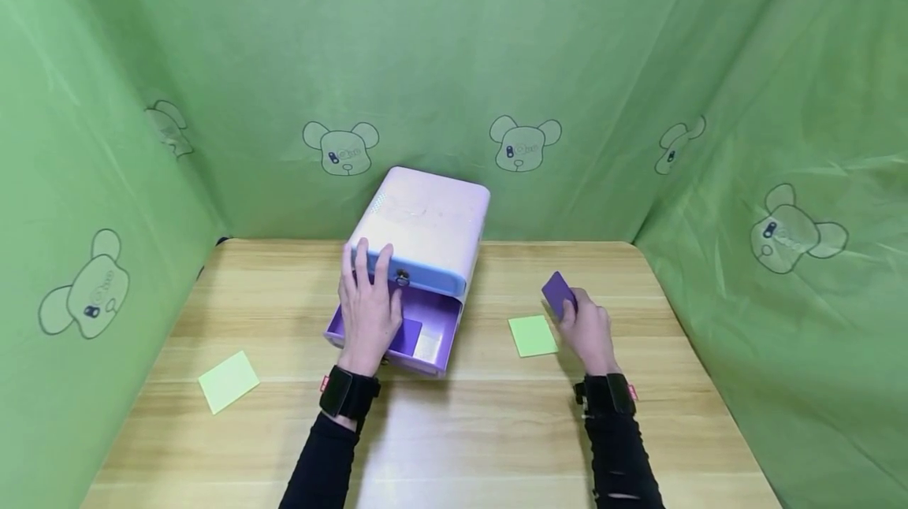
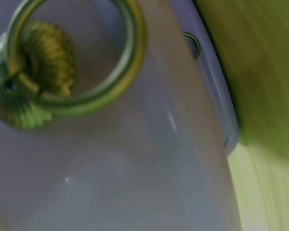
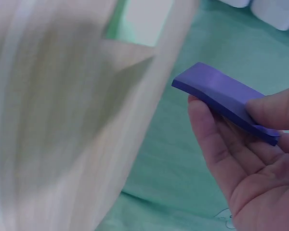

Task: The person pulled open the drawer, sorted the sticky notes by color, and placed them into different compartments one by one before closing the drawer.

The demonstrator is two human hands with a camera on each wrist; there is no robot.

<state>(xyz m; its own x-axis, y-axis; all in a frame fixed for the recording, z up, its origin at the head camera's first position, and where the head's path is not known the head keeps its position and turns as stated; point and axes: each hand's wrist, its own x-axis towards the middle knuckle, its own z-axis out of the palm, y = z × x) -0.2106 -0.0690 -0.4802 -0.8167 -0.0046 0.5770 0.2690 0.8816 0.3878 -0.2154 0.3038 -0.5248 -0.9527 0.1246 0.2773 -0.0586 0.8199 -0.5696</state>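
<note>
A small drawer cabinet [image 1: 433, 213] with a pale top and a blue front edge stands at the back of the table. Its lower purple drawer [image 1: 445, 320] is pulled out, with a purple sticky note pad [image 1: 407, 338] lying inside. My left hand [image 1: 370, 316] reaches over that drawer, its extended fingers resting on the cabinet's blue front edge. Close up, the left wrist view shows a brass ring pull [image 2: 123, 72]. To the right, my right hand [image 1: 589, 334] pinches another purple sticky note pad [image 3: 216, 91] between thumb and fingers, raised over the table.
A green sticky note pad [image 1: 533, 336] lies just left of my right hand. Another pale green one [image 1: 228, 381] is at the table's left side. Green curtains [image 1: 426, 60] with bear-head prints enclose the wooden table [image 1: 482, 446] at the back and both sides.
</note>
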